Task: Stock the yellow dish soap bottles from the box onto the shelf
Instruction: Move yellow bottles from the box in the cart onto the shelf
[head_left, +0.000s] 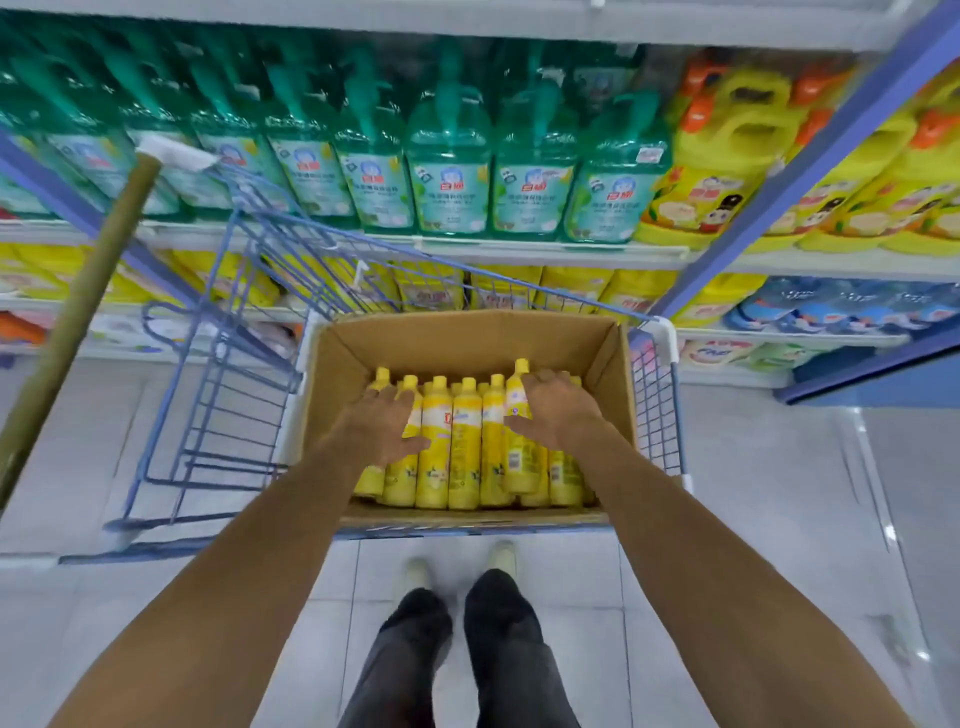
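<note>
**aisle_rat:** Head view, what's the place like?

**stockguy:** Shop aisle with pale glossy floor tiles (779, 519). A blue wire cart (234, 364) is parked right up against the shelf (519, 252). A row of green pump bottles (449, 166) fills the tier above the cart, and yellow jugs (727, 171) with orange caps stand to their right. More yellow packs sit on the tier below. A brownish pole (78, 312) leans across the left side.

**aisle_rat:** And the soap?

**stockguy:** The yellow dish soap bottles (465, 447) lie packed side by side in an open cardboard box (467, 338) in the cart, caps pointing toward the shelf. The person's dark trouser legs (498, 649) are just behind it.

**aisle_rat:** Hands?

**stockguy:** Both are in the box. The left hand (382, 426) is laid over the leftmost bottles with its thumb stuck out sideways, and I can't tell if it's actually clamped on one. The right hand (558, 410) has its fingers over the top and its thumb across the raised bottle (521, 467), which sits higher than its neighbours near the right wall.
</note>
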